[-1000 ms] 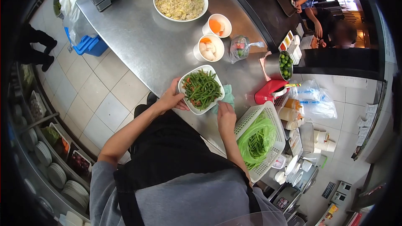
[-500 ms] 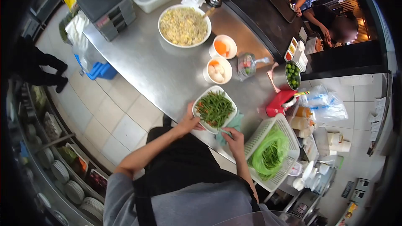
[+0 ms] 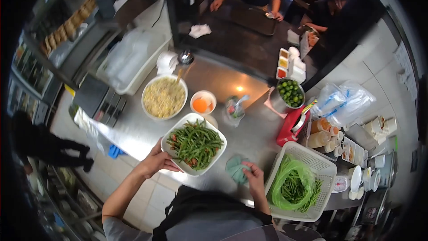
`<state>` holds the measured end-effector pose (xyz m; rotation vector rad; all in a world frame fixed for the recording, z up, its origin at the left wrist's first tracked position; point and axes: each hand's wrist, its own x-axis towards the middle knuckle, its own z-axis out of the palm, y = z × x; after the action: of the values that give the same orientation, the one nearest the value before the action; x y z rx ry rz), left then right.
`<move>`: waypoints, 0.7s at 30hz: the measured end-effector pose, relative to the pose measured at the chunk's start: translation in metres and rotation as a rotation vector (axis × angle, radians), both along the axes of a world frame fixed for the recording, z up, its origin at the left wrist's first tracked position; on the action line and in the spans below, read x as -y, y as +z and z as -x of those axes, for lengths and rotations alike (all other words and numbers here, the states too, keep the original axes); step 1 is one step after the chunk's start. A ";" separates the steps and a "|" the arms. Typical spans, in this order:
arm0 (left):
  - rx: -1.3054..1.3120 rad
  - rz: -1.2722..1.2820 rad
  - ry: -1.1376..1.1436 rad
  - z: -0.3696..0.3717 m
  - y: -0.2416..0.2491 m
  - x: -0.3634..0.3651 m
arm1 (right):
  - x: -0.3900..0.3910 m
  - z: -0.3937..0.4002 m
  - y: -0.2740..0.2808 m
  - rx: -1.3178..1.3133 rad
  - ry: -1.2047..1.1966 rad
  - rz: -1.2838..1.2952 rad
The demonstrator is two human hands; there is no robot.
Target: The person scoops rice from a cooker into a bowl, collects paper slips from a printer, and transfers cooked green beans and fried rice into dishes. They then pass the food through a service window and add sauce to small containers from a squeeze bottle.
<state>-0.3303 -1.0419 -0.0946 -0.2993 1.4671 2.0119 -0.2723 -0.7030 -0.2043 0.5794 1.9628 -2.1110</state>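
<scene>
My left hand [image 3: 157, 162] grips the left side of a white square bowl [image 3: 220, 155] and holds it above the counter's front edge. Cooked green beans [image 3: 196, 143] with reddish bits fill the bowl. To the right, my right hand [image 3: 255, 176] pinches a green cloth [image 3: 236, 169] that lies on the steel counter. A white tub [image 3: 203, 99] with orange contents stands just beyond the bowl; a second tub is mostly hidden behind the bowl. A tied clear plastic bag [image 3: 234, 110] sits past the cloth.
A large bowl of yellowish food [image 3: 164, 97] stands left on the counter [image 3: 263, 136]. At right are a white basket [image 3: 327, 169] with a green bag of raw beans [image 3: 292, 189], a red container [image 3: 292, 127] and a pot of limes [image 3: 290, 93]. Two people work beyond the pass.
The bowl of green beans has been raised towards me and moved left in my left hand. My right hand has come away from the bowl with the cloth. The view has turned.
</scene>
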 end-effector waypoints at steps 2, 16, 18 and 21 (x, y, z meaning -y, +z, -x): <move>-0.058 -0.044 -0.003 0.047 0.005 -0.009 | 0.001 0.002 -0.003 -0.047 0.024 0.010; -0.046 -0.103 0.205 0.393 -0.138 -0.208 | -0.023 0.001 -0.002 -0.099 -0.052 0.172; -0.005 -0.122 0.265 0.410 -0.146 -0.226 | -0.022 -0.001 -0.008 -0.096 -0.083 0.210; -0.119 -0.176 0.159 0.428 -0.148 -0.243 | -0.022 0.001 -0.012 -0.128 -0.121 0.151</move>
<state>-0.7588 -0.7989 -0.2428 -0.2319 1.3617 2.3048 -0.2738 -0.6811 -0.2162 0.5601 1.8521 -2.4006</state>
